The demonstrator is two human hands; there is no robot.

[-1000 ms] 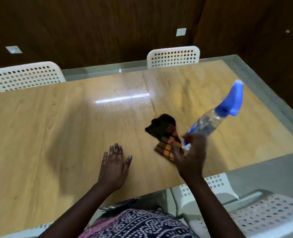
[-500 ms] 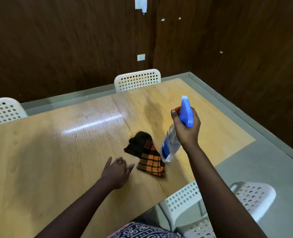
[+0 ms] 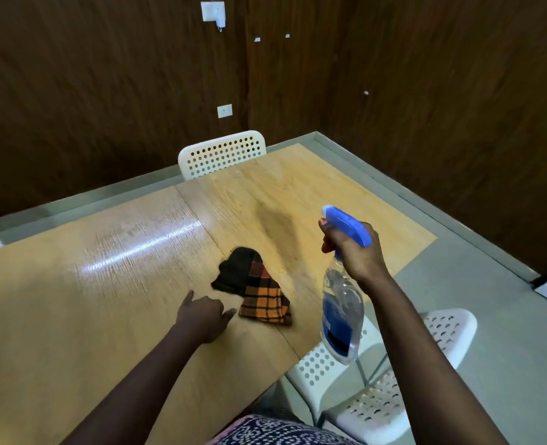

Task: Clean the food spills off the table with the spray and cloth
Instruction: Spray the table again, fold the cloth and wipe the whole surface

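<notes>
Right now my right hand [image 3: 354, 248] grips the spray bottle [image 3: 341, 313] by its blue trigger head, fingers curled round the neck and one finger on the trigger. The bottle hangs nearly upright, its long axis running top to bottom, with the nozzle aimed forward and left over the table [image 3: 105, 300]. The dark smear [image 3: 277, 220] I take for the spill lies beyond the nozzle, farther from me, so the spray should reach it from where I hold it. My left hand [image 3: 203, 314] rests on the table holding nothing, fingers loosely bent with one pointing forward. The cloth [image 3: 252, 285] lies flat just beside its fingertips, to their right, so that hand is nearer for wiping. I count one bottle, one cloth, one smear and four white chairs.
</notes>
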